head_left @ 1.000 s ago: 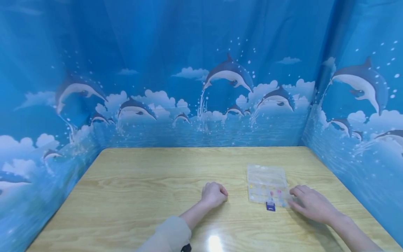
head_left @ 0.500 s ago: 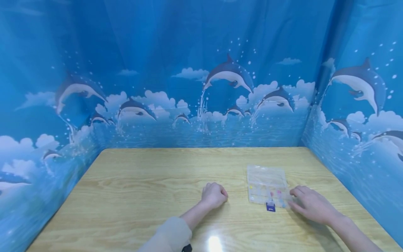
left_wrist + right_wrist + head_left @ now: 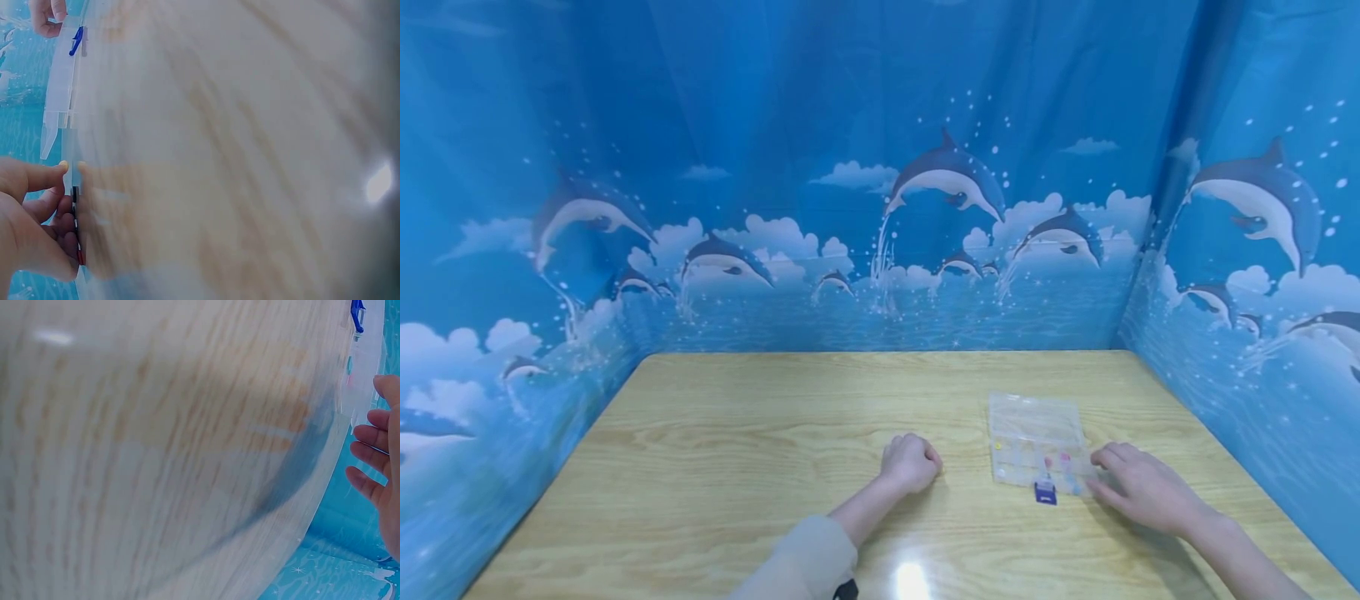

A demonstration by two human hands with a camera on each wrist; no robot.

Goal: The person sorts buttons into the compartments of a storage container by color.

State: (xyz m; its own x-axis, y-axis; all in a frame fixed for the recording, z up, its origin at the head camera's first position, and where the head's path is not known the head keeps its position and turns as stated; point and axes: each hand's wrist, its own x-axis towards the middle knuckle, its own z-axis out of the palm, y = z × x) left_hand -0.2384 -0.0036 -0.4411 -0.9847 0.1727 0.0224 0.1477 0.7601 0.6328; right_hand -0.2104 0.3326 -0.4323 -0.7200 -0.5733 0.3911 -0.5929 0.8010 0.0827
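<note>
Near the middle of the table my left hand [image 3: 912, 463] rests with curled fingers. In the left wrist view, a thin strip of black [image 3: 75, 194] and red [image 3: 80, 257] shows where the fingers meet the table. A yellow spot is at the thumb tip; whether anything is gripped is hidden. My right hand [image 3: 1146, 487] lies relaxed beside the right edge of a clear compartment box [image 3: 1018, 454], fingers apart in the right wrist view. The box's lid [image 3: 1036, 415] is folded back. Small pink [image 3: 1065, 457] and yellow pieces sit inside. A purple-blue clip-like piece [image 3: 1045, 492] is at its front edge.
The wood-grain table [image 3: 760, 417] is bordered at the back and sides by a blue dolphin curtain [image 3: 820, 167]. A bright light reflection lies near the table's front. A dark band shows at the left sleeve's cuff [image 3: 816, 550].
</note>
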